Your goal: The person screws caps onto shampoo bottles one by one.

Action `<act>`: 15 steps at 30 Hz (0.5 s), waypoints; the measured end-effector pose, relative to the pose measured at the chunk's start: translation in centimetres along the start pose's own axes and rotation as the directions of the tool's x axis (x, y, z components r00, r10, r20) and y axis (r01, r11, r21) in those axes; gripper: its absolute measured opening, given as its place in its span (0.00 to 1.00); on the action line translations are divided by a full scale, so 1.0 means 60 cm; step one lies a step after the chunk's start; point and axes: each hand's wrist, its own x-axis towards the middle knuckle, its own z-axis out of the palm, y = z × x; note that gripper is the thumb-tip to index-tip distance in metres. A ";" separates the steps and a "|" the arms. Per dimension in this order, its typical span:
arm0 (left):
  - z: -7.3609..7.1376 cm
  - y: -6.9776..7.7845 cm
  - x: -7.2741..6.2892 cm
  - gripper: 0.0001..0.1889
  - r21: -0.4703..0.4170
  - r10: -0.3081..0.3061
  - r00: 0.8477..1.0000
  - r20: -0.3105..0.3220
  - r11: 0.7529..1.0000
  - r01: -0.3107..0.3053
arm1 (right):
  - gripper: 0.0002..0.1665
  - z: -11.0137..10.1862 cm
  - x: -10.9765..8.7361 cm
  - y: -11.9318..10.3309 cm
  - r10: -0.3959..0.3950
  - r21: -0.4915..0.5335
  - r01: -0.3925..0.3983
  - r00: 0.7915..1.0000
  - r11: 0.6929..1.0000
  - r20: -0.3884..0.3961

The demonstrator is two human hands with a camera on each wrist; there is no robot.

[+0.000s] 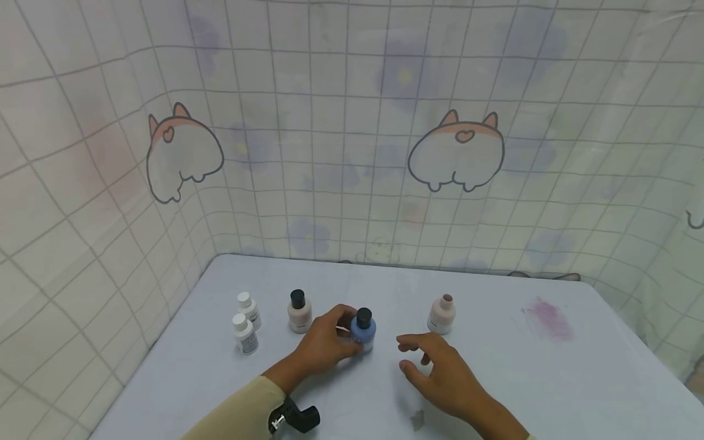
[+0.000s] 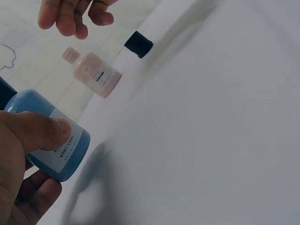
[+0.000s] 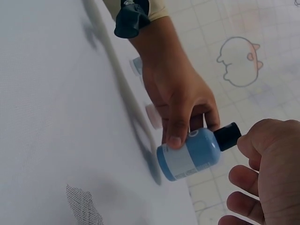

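My left hand (image 1: 324, 343) grips a small blue bottle (image 1: 363, 333) between thumb and fingers; its black cap (image 3: 228, 136) is on. In the right wrist view the bottle leans, with a pale label facing out. To its right, my right hand (image 1: 442, 377) hovers with fingers loosely bent and holds nothing. Beyond that hand stands an uncapped pale pink bottle (image 1: 442, 315), upright on the table. A loose black cap (image 2: 139, 44) lies near it in the left wrist view; in the head view my right hand seems to hide it.
Left of my left hand stands a pale pink bottle (image 1: 299, 316) with a black cap. Farther left are two white-capped bottles, the nearer one (image 1: 245, 336) and the farther one (image 1: 250, 311). A pink stain (image 1: 550, 319) marks the white table (image 1: 599, 379). Patterned curtain (image 1: 341, 153) surrounds the back.
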 end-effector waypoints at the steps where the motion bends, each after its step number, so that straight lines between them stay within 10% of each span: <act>1: 0.000 -0.001 0.001 0.31 0.004 0.000 1.000 -0.002 1.000 0.000 | 0.23 0.000 0.000 0.000 0.001 -0.001 -0.001 1.000 1.000 -0.001; 15: -0.002 -0.011 0.015 0.32 0.000 0.000 0.999 -0.035 1.000 0.000 | 0.25 0.001 -0.001 0.003 0.062 -0.021 -0.063 0.998 0.998 -0.026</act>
